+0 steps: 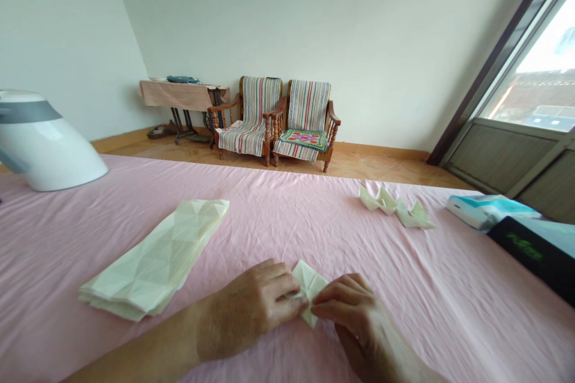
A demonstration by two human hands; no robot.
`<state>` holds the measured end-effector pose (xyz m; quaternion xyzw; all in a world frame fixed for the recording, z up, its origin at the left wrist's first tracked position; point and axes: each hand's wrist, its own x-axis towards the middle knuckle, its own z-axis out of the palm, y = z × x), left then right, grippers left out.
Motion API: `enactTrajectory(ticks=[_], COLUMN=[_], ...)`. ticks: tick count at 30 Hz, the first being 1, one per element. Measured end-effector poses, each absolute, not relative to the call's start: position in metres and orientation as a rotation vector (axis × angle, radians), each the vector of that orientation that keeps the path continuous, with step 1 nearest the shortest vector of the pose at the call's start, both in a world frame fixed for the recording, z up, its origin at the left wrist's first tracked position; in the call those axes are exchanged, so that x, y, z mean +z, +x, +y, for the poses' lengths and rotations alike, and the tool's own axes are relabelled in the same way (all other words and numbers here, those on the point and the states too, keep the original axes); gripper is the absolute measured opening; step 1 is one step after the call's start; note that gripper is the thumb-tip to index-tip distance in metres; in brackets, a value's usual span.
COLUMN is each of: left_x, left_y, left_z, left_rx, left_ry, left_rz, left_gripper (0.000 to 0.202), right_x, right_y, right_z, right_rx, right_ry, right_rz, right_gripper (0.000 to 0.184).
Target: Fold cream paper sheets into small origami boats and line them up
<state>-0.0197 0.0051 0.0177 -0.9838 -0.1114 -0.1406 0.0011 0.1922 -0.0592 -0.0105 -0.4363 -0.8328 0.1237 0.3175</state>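
Note:
A small folded piece of pale paper (309,287) lies on the pink cloth (278,215) close to me. My left hand (251,311) pinches its left side with curled fingers. My right hand (354,311) pinches its right lower edge with fingertips pressed together. To the left lies a long stack of creased pale paper sheets (157,257). Farther off on the right sit several finished folded paper shapes (398,208).
A white and grey appliance (42,140) stands at the far left of the cloth. A teal-and-white pack (487,210) and a black box (536,257) lie at the right edge. Two striped wooden chairs (278,119) and a small table (179,96) stand by the far wall.

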Motion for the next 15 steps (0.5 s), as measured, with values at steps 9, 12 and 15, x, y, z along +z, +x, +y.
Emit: enactTrajectory(ticks=[9,12,15], left_x=[0.0165,0.0162,0.0168], left_y=[-0.0202,-0.0207,-0.021], left_z=[0.0031,0.0012,0.0005], left_rx=[-0.42,-0.386,-0.319], left_ry=[-3.085,-3.098,-3.123], left_rz=[-0.304,-0.279,-0.259], left_gripper=[0.013,0.014,0.014], right_x=[-0.0067,-0.0071,-0.0086], right_y=[0.19,0.191,0.1922], right_z=[-0.0602,-0.0607,-0.061], right_rx=[0.332,0.333,0.34], right_ry=[-1.139,-1.125,-1.111], right_rz=[-2.214,-2.227,-2.239], right_gripper=[0.027,0.027,0.029])
